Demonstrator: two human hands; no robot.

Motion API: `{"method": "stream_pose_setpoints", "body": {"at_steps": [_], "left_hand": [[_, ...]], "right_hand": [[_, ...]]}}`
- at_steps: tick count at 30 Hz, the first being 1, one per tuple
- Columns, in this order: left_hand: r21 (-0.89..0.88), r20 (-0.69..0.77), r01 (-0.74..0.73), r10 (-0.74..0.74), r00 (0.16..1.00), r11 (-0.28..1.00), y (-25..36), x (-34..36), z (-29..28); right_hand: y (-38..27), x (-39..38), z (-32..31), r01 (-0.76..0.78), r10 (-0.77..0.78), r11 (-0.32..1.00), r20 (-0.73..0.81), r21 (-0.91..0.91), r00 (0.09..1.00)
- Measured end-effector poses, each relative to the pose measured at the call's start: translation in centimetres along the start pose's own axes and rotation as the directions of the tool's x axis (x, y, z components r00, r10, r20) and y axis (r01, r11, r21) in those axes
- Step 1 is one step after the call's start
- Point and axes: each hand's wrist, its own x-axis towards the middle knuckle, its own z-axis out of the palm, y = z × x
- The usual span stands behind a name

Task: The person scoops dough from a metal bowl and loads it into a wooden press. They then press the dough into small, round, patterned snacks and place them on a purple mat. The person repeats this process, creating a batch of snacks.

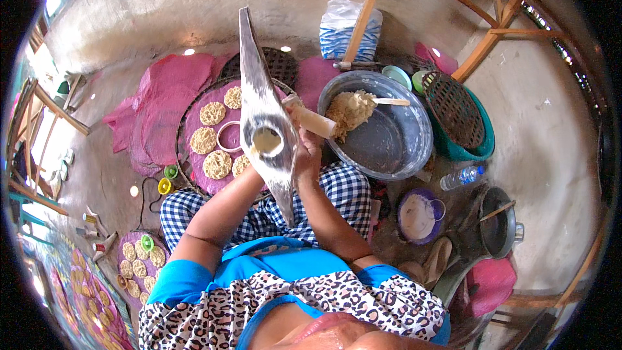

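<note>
A long, worn wooden press board point(258, 84) with tapered ends is held up in front of me. Its round hole point(266, 142) has something pale inside. My left forearm reaches behind the board, which hides that hand and its fingers. My right hand point(309, 150) is beside the board's right edge, closed at the lower side of a pale cylinder point(314, 121); whether the cylinder is wood or dough I cannot tell. Beyond the board, round noodle-like dough nests point(204, 140) and a pale ring point(228, 137) lie on a pink sheet on a round tray point(181, 155).
To the right, a large grey basin point(395, 149) holds crumbly dough point(353, 113) and a spatula. Around it are a teal basin point(486, 146), a water bottle point(462, 177), a purple bowl of powder point(418, 217) and a dark pan point(497, 233). More nests point(135, 268) lie at lower left.
</note>
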Motion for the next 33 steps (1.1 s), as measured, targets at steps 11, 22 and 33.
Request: {"method": "stream_pose_setpoints", "body": {"at_steps": [11,22,33], "left_hand": [[0.017,0.249,-0.642,0.619,0.745,0.767,-0.1,-1.2,-1.2],[0.393,-0.016,-0.3,0.333,0.943,0.869,0.3,-1.9,-2.4],[-0.096,0.009,0.477,-0.478,0.878,0.874,-3.3,2.9,-5.9]], "right_hand": [[-8.7,1.8,-1.0,-0.824,0.221,-0.176,0.837,0.538,0.5],[-3.5,0.3,1.0,-0.46,0.307,0.614,0.343,0.641,0.888],[-6.1,1.0,-7.7,-0.449,0.306,0.873,0.505,0.189,0.807]]}}
